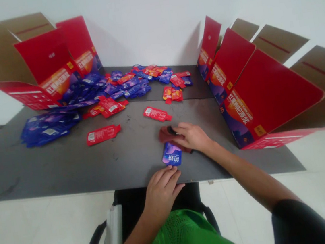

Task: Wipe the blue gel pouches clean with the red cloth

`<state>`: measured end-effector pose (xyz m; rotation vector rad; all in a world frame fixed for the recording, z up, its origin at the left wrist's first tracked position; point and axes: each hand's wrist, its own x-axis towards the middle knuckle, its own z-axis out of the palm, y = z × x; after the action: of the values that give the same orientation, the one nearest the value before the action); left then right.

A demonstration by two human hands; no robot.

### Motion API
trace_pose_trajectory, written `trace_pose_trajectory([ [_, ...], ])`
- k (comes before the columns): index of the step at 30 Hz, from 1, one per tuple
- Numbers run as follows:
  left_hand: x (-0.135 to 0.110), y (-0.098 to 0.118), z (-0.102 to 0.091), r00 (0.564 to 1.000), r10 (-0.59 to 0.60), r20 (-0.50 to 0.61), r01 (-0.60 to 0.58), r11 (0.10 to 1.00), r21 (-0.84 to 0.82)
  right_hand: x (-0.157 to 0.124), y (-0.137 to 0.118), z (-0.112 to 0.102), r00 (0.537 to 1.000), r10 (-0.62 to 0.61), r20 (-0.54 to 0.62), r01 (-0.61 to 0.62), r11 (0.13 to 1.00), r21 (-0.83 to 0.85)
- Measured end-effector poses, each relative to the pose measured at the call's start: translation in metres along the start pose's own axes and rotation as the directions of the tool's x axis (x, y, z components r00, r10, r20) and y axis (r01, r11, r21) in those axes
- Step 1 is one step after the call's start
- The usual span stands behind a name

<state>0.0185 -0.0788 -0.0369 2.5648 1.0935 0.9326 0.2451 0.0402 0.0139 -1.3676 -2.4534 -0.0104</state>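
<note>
My right hand (191,136) lies on the dark table (65,169), fingers curled over a red packet (165,134) with a small black object at its top. Under the wrist side of that hand sits a blue packet (172,154), partly covered. My left hand (162,189) rests at the table's near edge just below the blue packet, fingers bent and close together, fingertips almost touching it. Two single red packets (102,134) (157,113) lie flat further up the table.
A heap of blue and red packets (109,91) spreads across the far left and middle. An open red carton (51,69) stands at the back left, another open red carton (256,95) at the right. A green mesh bag (182,237) is in my lap.
</note>
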Motion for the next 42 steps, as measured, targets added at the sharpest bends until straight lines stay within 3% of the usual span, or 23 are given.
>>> trace_pose_trajectory([
  [2, 0.001, -0.001, -0.001, 1.000, -0.003, 0.000, 0.003, 1.000, -0.007, 0.006, 0.008, -0.011, 0.998, 0.054, -0.029, -0.056, 0.997, -0.061],
  [4, 0.001, -0.002, -0.001, 1.000, 0.002, -0.013, -0.002, 1.000, -0.010, 0.003, -0.002, -0.020, 0.997, 0.034, -0.063, -0.037, 0.998, -0.051],
  [8, 0.000, -0.003, 0.001, 0.999, 0.014, -0.052, -0.014, 1.000, 0.008, -0.019, -0.040, -0.013, 0.983, -0.184, -0.012, 0.185, 0.980, 0.079],
  [10, -0.001, -0.003, 0.001, 0.999, 0.013, -0.052, -0.013, 1.000, 0.009, -0.021, -0.040, -0.003, 0.975, -0.223, 0.015, 0.219, 0.968, 0.123],
  [13, 0.000, -0.004, 0.000, 0.999, 0.014, -0.031, -0.014, 1.000, -0.008, -0.007, -0.014, 0.001, 0.997, -0.080, -0.009, 0.081, 0.994, 0.076],
  [16, 0.001, -0.005, -0.001, 0.999, 0.012, -0.031, -0.012, 1.000, -0.019, 0.006, 0.002, -0.013, 0.997, 0.032, -0.069, -0.033, 0.999, -0.020],
  [19, 0.001, -0.005, -0.001, 0.999, 0.022, -0.048, -0.023, 0.999, -0.025, -0.004, -0.021, -0.022, 0.995, -0.027, -0.094, 0.029, 1.000, 0.012],
  [23, 0.001, -0.007, -0.002, 0.999, -0.001, -0.033, 0.000, 1.000, -0.011, -0.024, -0.049, -0.008, 0.978, -0.208, 0.017, 0.204, 0.971, 0.126],
  [26, 0.002, -0.008, -0.003, 0.999, 0.023, -0.034, -0.024, 0.999, -0.034, -0.015, -0.027, 0.002, 0.994, -0.109, 0.013, 0.107, 0.988, 0.110],
  [30, 0.002, -0.009, -0.002, 0.999, 0.027, -0.043, -0.030, 0.998, -0.060, 0.003, 0.001, -0.009, 0.996, 0.056, -0.067, -0.059, 0.998, -0.030],
  [33, 0.001, -0.009, 0.000, 0.999, 0.023, -0.040, -0.025, 0.998, -0.052, -0.007, -0.023, -0.017, 0.997, -0.008, -0.077, 0.009, 1.000, 0.014],
  [37, 0.001, -0.009, 0.000, 0.999, 0.010, -0.030, -0.011, 1.000, -0.025, -0.021, -0.047, -0.005, 0.981, -0.189, 0.034, 0.182, 0.971, 0.157],
  [42, 0.002, -0.010, -0.001, 0.999, 0.029, -0.037, -0.031, 0.997, -0.069, 0.005, -0.010, -0.005, 0.999, 0.022, -0.027, -0.021, 0.999, 0.050],
])
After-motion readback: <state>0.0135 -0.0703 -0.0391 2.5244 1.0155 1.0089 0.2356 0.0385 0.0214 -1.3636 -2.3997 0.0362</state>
